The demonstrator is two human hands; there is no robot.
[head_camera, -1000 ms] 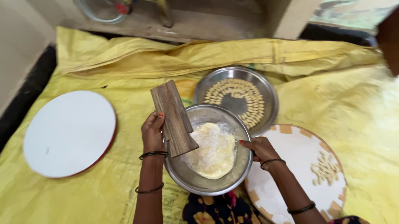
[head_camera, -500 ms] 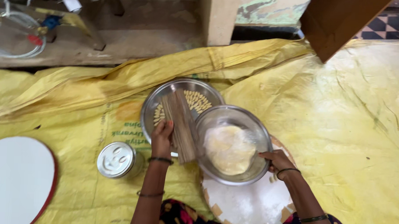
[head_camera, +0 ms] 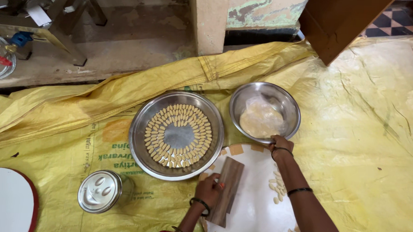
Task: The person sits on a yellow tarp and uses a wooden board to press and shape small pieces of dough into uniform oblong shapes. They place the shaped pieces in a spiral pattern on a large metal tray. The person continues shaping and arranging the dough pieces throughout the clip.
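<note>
Fingers of the right hand [head_camera: 281, 143] curl over the near rim of the round steel bowl [head_camera: 264, 112] holding pale dough [head_camera: 260, 120], which sits at the far edge of the round white board [head_camera: 254, 200]. Forearm stretches forward, bangles at the wrist. Left hand [head_camera: 208, 189] grips the flat brown wooden block [head_camera: 226, 191] lying on the board's left edge, beside the wide steel plate [head_camera: 176, 135] of small dough pieces.

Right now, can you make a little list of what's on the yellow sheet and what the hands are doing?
Left hand: holds a wooden board over the round white board
Right hand: grips the rim of the steel bowl
In the bowl: dough
Steel plate: small dough pieces in rings
Lidded tin: near the plate
Ground cover: yellow sheet
</note>
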